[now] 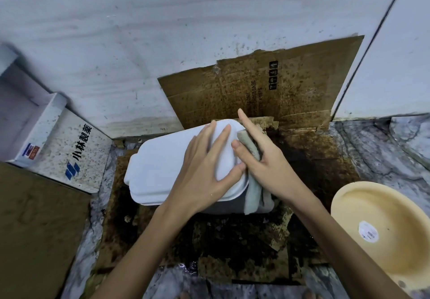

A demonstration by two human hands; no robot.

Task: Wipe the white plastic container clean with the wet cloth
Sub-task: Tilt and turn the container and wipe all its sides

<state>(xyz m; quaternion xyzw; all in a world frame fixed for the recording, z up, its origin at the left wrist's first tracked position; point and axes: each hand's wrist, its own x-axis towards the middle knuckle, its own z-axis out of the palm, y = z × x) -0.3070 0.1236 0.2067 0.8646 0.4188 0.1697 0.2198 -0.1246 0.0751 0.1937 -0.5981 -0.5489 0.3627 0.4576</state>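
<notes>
Now my left hand (204, 170) lies flat, fingers spread, steadying the white container (167, 159) on the stained cardboard (232, 240), while my right hand (267, 159) presses the wet cloth (253, 194) against its right side; top looks clean, other sides probably remain.

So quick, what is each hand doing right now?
Left hand: open, flat on the white plastic container.
Right hand: presses the grey wet cloth against the container's side, forefinger straight.

Left hand (204, 168) flat, fingers spread; right hand (263, 159) pressing, index finger extended.
</notes>
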